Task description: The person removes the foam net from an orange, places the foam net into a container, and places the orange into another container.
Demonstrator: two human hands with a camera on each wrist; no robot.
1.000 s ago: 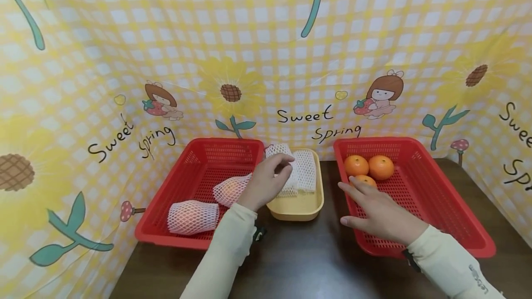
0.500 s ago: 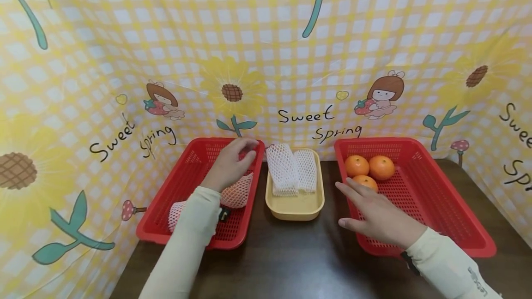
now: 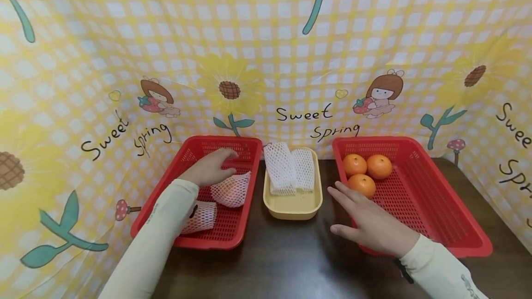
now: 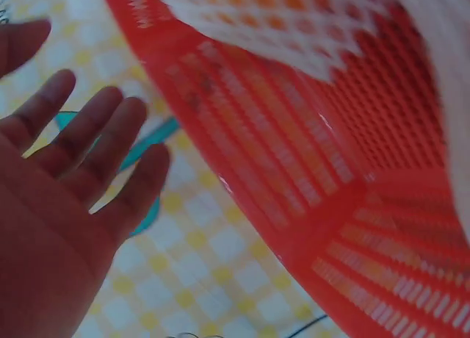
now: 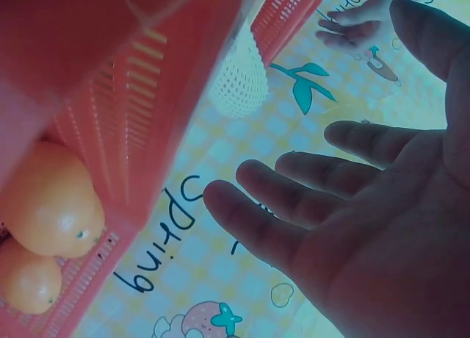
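Note:
My left hand (image 3: 214, 167) hovers over the left red basket (image 3: 245, 225), its fingers spread and holding nothing in the left wrist view. Just below it lies a fruit in a white foam net (image 3: 230, 190). Another netted fruit (image 3: 203, 216) lies nearer the front, partly covered by my left wrist. My right hand (image 3: 374, 223), fingers straight and apart, is over the left rim of the right red basket (image 3: 432, 197). Three oranges (image 3: 361, 186) sit together at that basket's back left, just beyond my right fingertips.
Between the baskets stands a small yellow tray (image 3: 293, 211). White foam net sleeves (image 3: 280, 170) lie in it, one leaning over its back left rim. A checked cloth (image 3: 274, 36) hangs behind the dark wooden table (image 3: 287, 257).
My left hand has moved left from over the yellow tray to over the left basket. My right hand has stayed nearly in place by the right basket.

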